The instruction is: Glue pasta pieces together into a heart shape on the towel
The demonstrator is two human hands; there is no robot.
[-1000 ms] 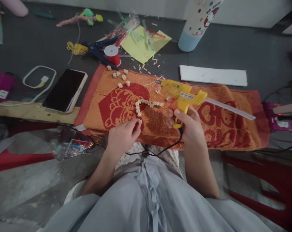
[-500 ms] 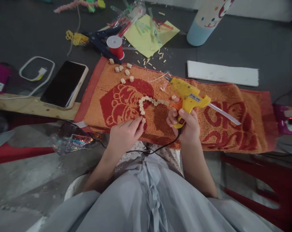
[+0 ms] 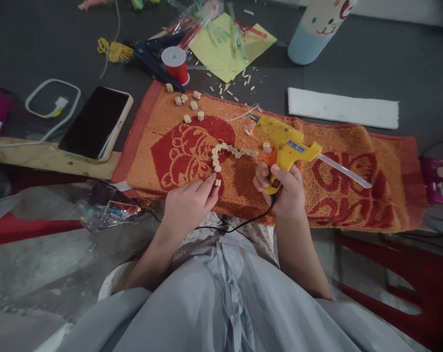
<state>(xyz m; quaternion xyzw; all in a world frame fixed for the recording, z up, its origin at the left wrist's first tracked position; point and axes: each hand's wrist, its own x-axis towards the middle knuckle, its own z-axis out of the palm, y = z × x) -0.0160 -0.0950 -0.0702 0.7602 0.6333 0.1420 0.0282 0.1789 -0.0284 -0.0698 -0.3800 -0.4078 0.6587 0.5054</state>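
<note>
My right hand (image 3: 285,188) is wrapped around the handle of a yellow hot glue gun (image 3: 282,139). Its nozzle points up and left above the towel, and a clear glue stick (image 3: 348,170) sticks out of its back. At the towel's near edge, my left hand (image 3: 190,203) pinches a small pale piece (image 3: 217,183), like a cluster of short sticks, between thumb and fingers. The index fingertip lies by the lower end of a curved chain (image 3: 224,147) of similar pieces. Several loose pale clusters (image 3: 194,105) sit on the towel's upper left.
An orange and red towel (image 3: 140,156) covers the table's front edge. Around it lie a phone (image 3: 96,122), a red thread spool (image 3: 176,68), dark-handled pliers (image 3: 150,56), yellow paper (image 3: 224,68), a white strip (image 3: 342,107) and a bottle (image 3: 309,39). The gun's black cord (image 3: 243,226) crosses my lap.
The view has shifted slightly. My left index finger has stretched a little towards the chain's lower end. My right hand keeps the glue gun in nearly the same place.
</note>
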